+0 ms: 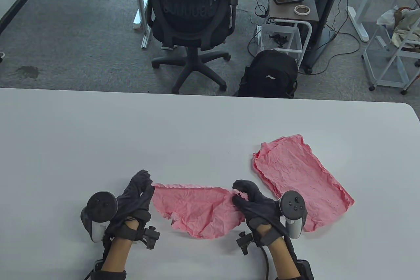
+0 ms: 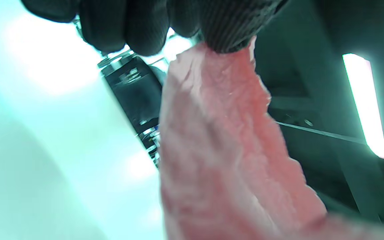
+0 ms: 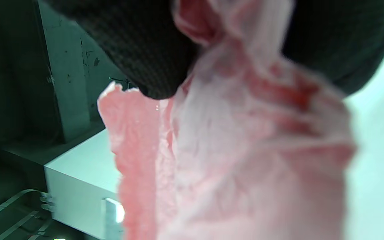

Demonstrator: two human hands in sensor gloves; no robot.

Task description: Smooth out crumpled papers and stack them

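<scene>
L hand (image 1: 137,198) sits near the table's front edge, left of centre, fingers curled and pointing up-right; fingertips (image 2: 227,30) pinch the left corner of a pink crumpled paper (image 1: 200,211). Tracker rides on the back of the hand, wrist cam bracket sticks out to the right of the wrist. In the left wrist view the paper hangs down from the pinch, wrinkled, edge ragged.

The held paper spans btwn both hands, top edge pulled fairly taut, lower part sagging toward the person in a rounded flap; can't tell if that flap touches the white table (image 1: 98,145).

R hand (image 1: 254,203) mirrors the left: fingers curled, thumb and fingers (image 3: 138,50) clamped on the paper's right corner, w/ the sheet bunched up in the grip in the right wrist view.

Just right of the R hand, a second pink paper (image 1: 295,175) lies flat on the table, still wrinkly, long axis running diagonally from upper left to lower right; R tracker overlaps its near edge in the table view.

Beyond the table: black office chair (image 1: 192,14), black backpack (image 1: 269,76) on the carpet, small side table w/ phone, bottle & tape roll.
</scene>
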